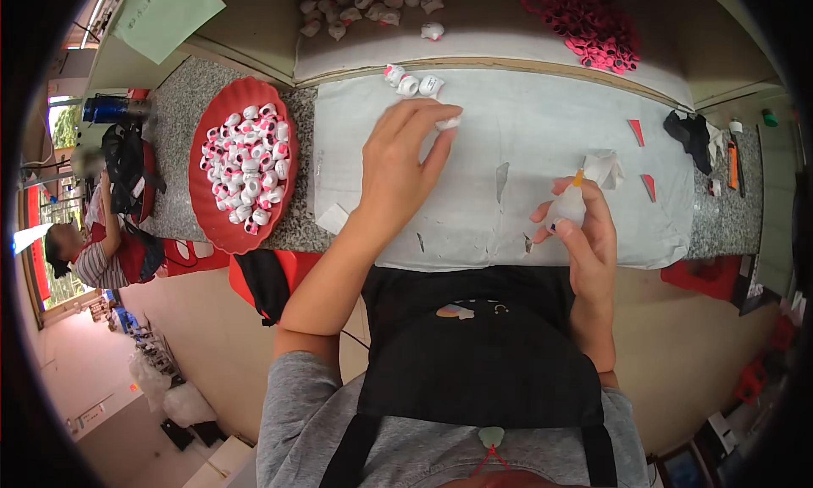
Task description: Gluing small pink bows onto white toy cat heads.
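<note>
My left hand [396, 162] reaches over the white-covered worktop and pinches a small white piece [448, 123] between thumb and fingertips. Most of that piece is hidden by the fingers. Just beyond the hand sit three small white figure heads [408, 85] with pink and printed marks. My right hand [591, 234] is wrapped round a small white squeeze bottle [567, 207], its orange nozzle pointing up and away from me. Behind the bottle lies a crumpled white tissue [604, 168]. Two small red wedge-shaped pieces [649, 187] lie to the right of it.
A red scalloped tray [199, 162] full of white-and-pink heads stands at the left. On the back shelf are a pile of white pieces [364, 1] and a heap of pink pieces [601, 52]. An orange cutter [733, 162] and a black cloth [688, 139] lie far right. Another person [93, 255] sits at far left.
</note>
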### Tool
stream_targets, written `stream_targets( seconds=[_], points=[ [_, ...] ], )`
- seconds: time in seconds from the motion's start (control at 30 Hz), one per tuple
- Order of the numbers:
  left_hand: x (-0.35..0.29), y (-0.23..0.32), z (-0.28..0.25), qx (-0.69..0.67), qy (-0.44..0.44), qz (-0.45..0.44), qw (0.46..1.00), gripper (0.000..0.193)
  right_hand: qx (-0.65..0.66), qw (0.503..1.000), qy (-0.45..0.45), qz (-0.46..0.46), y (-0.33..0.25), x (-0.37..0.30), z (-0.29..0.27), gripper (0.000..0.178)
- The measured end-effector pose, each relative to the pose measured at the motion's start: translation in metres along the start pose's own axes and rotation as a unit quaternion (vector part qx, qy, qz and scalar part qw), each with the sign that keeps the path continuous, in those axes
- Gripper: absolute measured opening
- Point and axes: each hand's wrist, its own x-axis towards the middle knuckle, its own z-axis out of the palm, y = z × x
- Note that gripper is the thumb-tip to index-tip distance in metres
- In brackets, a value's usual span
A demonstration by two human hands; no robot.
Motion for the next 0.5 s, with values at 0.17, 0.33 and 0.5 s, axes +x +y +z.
stream_targets(
  seconds=[0.17,0.33,0.5],
  points=[
    [-0.021,0.030,-0.004,-0.584,-0.023,-0.234,0.777,0.022,-0.047,0.996,0.055,-0.051,-0.019,-0.001,-0.002,0.035],
    [-0.032,0.053,0.000,-0.740,0.024,-0.305,0.599,0.033,0.028,0.986,0.099,-0.133,-0.025,-0.003,-0.006,0.031],
    [-0.044,0.055,0.008,-0.735,0.037,-0.300,0.607,0.035,0.044,0.964,0.128,-0.227,-0.026,-0.003,0.011,0.038]
  ],
)
